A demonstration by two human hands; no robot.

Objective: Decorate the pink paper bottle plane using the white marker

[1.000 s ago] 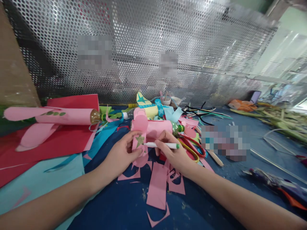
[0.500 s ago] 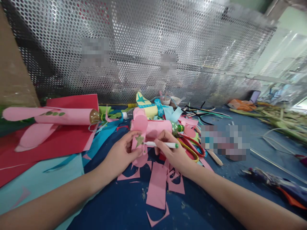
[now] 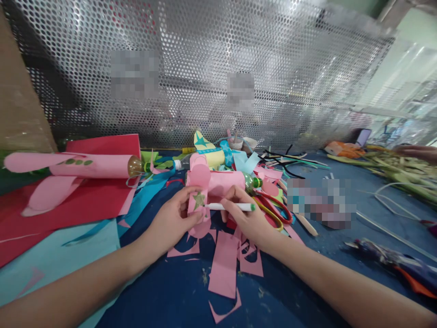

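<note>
My left hand [image 3: 177,217] is closed on the edge of a pink paper piece [image 3: 200,175] with a dark green star [image 3: 198,200] on it, thumb in front. My right hand [image 3: 244,216] grips a slim white marker [image 3: 232,207] with a green end, held nearly level. Its tip points left and is close beside the star; whether it touches the paper I cannot tell. Behind both hands lies a plastic bottle wrapped in pink paper [image 3: 225,182], its green cap to the right. Pink paper scraps [image 3: 222,269] lie below the hands on the blue table [image 3: 164,296].
On the left, a pink paper-covered bottle with wings [image 3: 99,165] rests on red paper [image 3: 51,218]. Scissors with red and yellow handles [image 3: 273,207] lie right of my right hand. A yellow paper-wrapped bottle [image 3: 214,158] is behind. Another person's hand [image 3: 418,151] is at far right.
The marker has shifted very slightly to the right with my right hand. Another person's hand has come into view over the dry leaves at the far right.
</note>
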